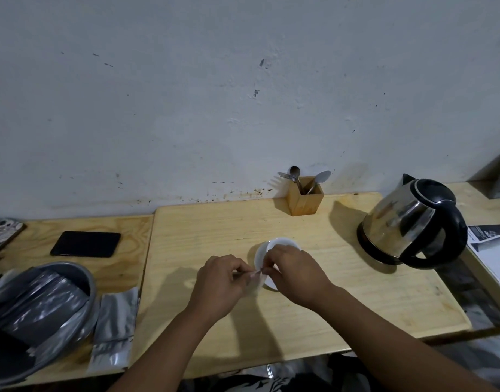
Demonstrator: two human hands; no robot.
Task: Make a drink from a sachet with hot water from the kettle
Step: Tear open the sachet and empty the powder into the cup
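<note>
- A small pale sachet (256, 278) is pinched between the left hand (222, 281) and right hand (292, 274), fingers closed on its top edge, just above a white cup (274, 244); the cup's contents are hidden.
- A steel kettle (410, 222) stands to the right, lid shut.
- A wooden holder (305, 200) with spoons stands by the wall.
- A grey bowl (45, 312) of silver pouches sits on the left of the wooden table (370, 292).

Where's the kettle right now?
In the head view, the kettle stands at the right of the wooden board, right of the spoon holder and white cup.

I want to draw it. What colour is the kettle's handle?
Black; the kettle body is shiny silver metal. The head view shows its handle clearly.
</note>
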